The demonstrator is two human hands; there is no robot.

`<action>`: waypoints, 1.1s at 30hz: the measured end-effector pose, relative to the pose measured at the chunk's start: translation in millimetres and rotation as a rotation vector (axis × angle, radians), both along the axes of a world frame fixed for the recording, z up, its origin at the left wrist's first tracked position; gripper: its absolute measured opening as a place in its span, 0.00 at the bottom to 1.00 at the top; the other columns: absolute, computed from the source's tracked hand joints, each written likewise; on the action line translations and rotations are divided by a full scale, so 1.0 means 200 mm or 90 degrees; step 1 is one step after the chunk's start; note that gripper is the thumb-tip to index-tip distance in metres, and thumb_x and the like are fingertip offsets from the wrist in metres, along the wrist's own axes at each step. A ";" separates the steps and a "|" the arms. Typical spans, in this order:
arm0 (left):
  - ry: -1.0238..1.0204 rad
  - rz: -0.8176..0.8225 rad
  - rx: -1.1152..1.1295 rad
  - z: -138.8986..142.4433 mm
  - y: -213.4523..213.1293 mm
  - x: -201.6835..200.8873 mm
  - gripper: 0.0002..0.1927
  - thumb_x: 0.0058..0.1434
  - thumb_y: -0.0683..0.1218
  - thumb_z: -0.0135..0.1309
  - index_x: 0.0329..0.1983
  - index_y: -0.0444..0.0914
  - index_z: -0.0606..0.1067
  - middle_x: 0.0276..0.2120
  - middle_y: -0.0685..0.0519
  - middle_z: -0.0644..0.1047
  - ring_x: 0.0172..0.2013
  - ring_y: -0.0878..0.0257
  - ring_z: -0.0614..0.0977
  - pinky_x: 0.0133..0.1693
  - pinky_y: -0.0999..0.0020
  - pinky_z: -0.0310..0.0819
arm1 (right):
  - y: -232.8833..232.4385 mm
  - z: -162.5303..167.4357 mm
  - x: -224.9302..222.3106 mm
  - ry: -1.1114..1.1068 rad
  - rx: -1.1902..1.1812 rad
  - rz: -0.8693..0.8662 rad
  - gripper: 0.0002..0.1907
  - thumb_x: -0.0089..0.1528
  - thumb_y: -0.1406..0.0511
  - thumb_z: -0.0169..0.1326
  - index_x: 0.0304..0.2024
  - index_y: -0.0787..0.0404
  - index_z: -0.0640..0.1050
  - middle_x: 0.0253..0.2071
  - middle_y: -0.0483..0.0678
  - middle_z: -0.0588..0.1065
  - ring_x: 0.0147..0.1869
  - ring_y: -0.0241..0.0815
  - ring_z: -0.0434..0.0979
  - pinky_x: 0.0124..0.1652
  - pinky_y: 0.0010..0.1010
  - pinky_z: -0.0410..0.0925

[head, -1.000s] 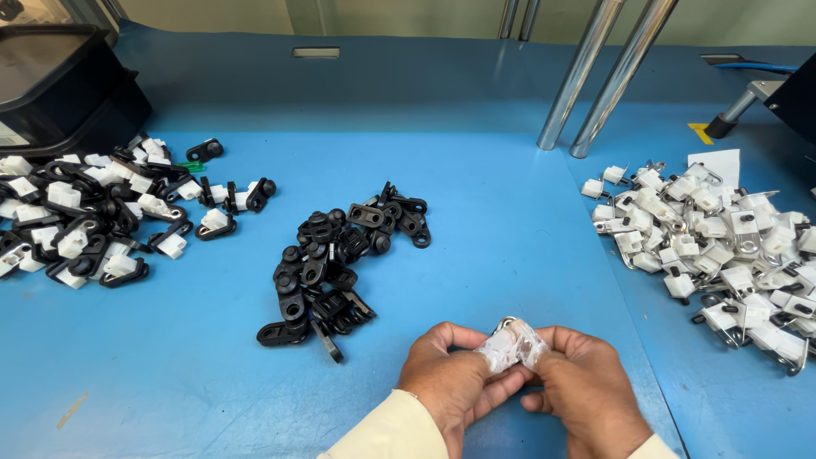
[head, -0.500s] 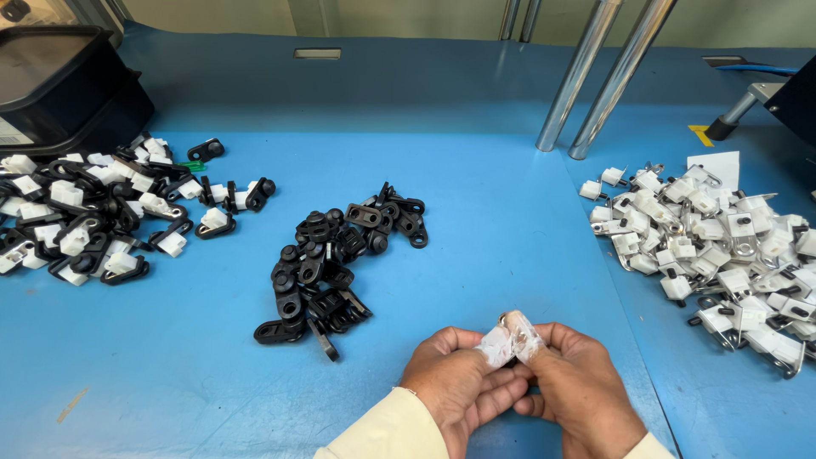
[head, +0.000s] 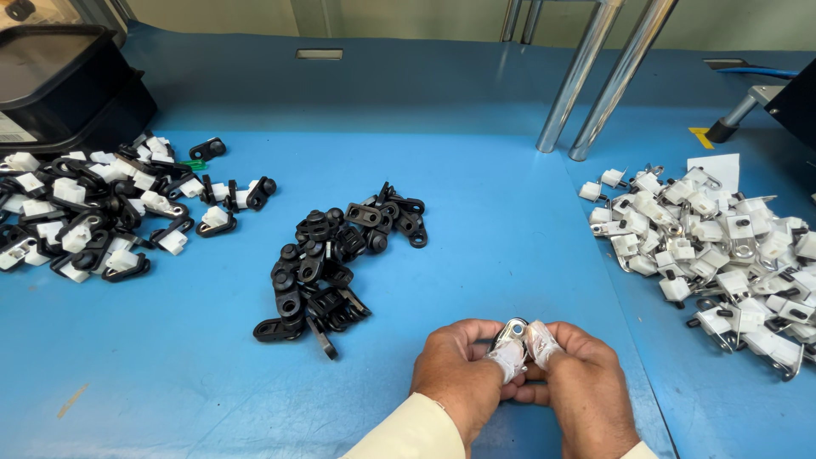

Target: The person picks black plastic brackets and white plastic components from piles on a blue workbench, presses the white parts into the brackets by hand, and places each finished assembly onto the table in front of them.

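My left hand (head: 463, 374) and my right hand (head: 578, 382) meet near the front edge of the blue table (head: 476, 195). Together they pinch one small part (head: 512, 331), a silver metal eyelet with a dark piece behind it. White covers wrap the fingertips that press on it. A pile of black plastic pieces (head: 336, 259) lies just up and left of my hands. At the right lies a heap of white-and-metal parts (head: 714, 246). At the left lies a heap of joined black-and-white parts (head: 102, 212).
A black bin (head: 68, 85) stands at the back left corner. Two slanted chrome rods (head: 595, 76) rise from the table at the back right. A black tool with a blue cable (head: 765, 93) sits at the far right edge.
The small part in my fingers has turned, so its metal eyelet now faces up. My hands stay in the same place near the front edge.
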State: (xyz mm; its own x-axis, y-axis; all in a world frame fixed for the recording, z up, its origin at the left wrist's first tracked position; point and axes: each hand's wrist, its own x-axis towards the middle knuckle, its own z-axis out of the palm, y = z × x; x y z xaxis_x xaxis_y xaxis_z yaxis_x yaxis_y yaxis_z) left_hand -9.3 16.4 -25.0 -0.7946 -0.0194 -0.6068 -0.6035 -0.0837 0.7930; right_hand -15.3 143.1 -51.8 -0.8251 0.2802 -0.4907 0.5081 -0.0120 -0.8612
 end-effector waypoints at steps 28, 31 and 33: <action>0.155 -0.188 -0.261 0.10 -0.02 0.03 0.14 0.56 0.41 0.63 0.47 0.39 0.80 0.37 0.51 0.83 0.37 0.64 0.85 0.43 0.66 0.81 | 0.27 -0.09 -0.08 0.017 0.001 0.198 0.08 0.62 0.69 0.56 0.42 0.68 0.80 0.34 0.51 0.83 0.33 0.40 0.81 0.31 0.33 0.76; 0.178 -0.169 -0.242 0.11 -0.01 0.02 0.17 0.57 0.37 0.58 0.50 0.43 0.81 0.36 0.53 0.82 0.34 0.65 0.84 0.40 0.67 0.81 | 0.27 -0.08 -0.08 0.036 -0.013 0.176 0.11 0.62 0.68 0.58 0.42 0.71 0.82 0.33 0.53 0.82 0.33 0.39 0.80 0.30 0.31 0.75; 0.122 -0.165 -0.212 0.11 0.00 0.02 0.16 0.58 0.40 0.59 0.50 0.44 0.81 0.34 0.52 0.82 0.33 0.64 0.83 0.39 0.67 0.81 | 0.27 -0.09 -0.08 0.022 -0.050 0.166 0.10 0.61 0.69 0.58 0.43 0.69 0.81 0.34 0.53 0.81 0.32 0.39 0.80 0.29 0.32 0.75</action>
